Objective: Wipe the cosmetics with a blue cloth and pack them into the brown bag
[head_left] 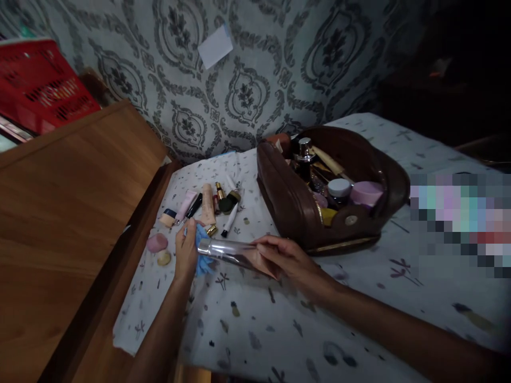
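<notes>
My right hand is closed on the flat end of a shiny silver and pinkish squeeze tube, which lies roughly level above the cloth. A blue cloth is bunched in my left hand, close against the tube's silver cap. Just beyond that hand lie cosmetics: a beige tube, a pale pink tube, a black slim item and a white pen-like stick. A pink sponge rests left of my left hand.
An open brown bag full of jars and bottles stands on the patterned cloth beyond my right hand. A wooden panel rises at the left, with a red basket behind it. Patterned wallpaper covers the back wall.
</notes>
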Tool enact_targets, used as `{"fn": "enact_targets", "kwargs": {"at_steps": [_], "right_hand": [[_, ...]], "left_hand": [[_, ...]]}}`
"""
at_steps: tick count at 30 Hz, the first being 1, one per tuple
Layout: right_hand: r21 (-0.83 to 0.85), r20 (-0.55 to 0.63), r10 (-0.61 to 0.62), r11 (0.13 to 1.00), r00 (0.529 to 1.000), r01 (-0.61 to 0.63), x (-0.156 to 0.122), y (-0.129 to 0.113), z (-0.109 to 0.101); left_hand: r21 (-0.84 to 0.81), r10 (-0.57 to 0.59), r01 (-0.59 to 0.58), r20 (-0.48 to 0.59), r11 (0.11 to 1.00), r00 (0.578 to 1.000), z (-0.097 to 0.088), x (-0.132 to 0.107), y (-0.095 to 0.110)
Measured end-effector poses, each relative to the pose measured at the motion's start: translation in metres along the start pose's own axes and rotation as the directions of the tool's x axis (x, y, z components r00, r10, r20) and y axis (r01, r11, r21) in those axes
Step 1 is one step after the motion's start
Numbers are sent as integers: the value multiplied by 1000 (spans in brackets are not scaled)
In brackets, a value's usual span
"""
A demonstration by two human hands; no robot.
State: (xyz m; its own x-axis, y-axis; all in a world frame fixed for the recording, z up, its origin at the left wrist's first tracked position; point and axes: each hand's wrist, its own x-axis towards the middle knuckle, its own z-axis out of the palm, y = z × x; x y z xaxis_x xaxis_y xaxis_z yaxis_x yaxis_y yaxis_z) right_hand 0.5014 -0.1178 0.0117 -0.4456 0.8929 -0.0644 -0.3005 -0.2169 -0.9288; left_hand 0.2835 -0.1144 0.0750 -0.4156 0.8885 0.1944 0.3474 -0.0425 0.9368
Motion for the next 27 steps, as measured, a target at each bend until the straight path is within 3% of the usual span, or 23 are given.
{"fn": "enact_targets", "kwargs": {"at_steps": [6,8,11,17,19,23,27], "right_hand": [[153,-9,102,983,995,-100,-4,8,2],[263,22,117,958,993,-118,-6,5,5],[312,55,106,943,993,-118,-7,1,9],[12,95,-32,999,995,31,-11,8,12],[-44,120,-54,997,991,60,-13,10,10],[-113,117,-46,992,992,59,-17,7,4],[-79,105,-51,995,993,59,-16,5,2]], "left_hand": [[-330,-223,195,-46,923,974,14,1,-2],[-488,-290,255,3,835,957,22,-4,-2],[-592,-278,291,116,752,953,34,-20,-4],[-395,-303,427,339,813,891,45,-48,-21],[-345,-300,405,319,847,899,45,-48,-26],[-256,-294,332,176,908,940,47,-44,-34],[-112,-282,294,109,949,953,47,-39,-44]]}}
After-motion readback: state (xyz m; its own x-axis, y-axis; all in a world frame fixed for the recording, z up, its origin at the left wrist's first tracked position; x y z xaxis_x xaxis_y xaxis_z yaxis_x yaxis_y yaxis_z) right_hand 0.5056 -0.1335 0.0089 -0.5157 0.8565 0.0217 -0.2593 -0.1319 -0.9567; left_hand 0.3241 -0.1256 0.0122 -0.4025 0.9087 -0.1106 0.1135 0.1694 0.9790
